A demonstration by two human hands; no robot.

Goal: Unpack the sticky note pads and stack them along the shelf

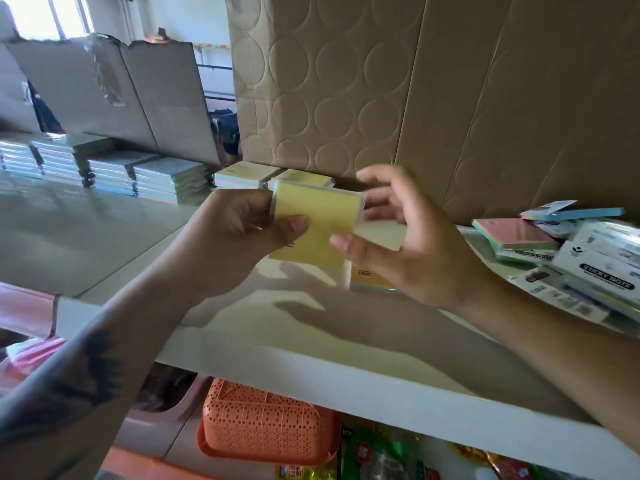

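A pale yellow top sheet is shown on the sticky note pad [313, 230] at the centre of the frame, edged in white. Below it, a second pad [372, 280] is seen with an orange-yellow face and pastel pink and blue layers at its edge. The shelf [311, 375] is finished in white. The cardboard box [415, 91] in the upper right is plain brown, embossed with a pattern of overlapping circles. Pastel stripes are noted on the stacked pads [104, 168] at the left. At the right, a pink-topped pad [512, 233] and white packs [602, 271] with black labels are recorded. An orange perforated basket [266, 424] is seen at the bottom.
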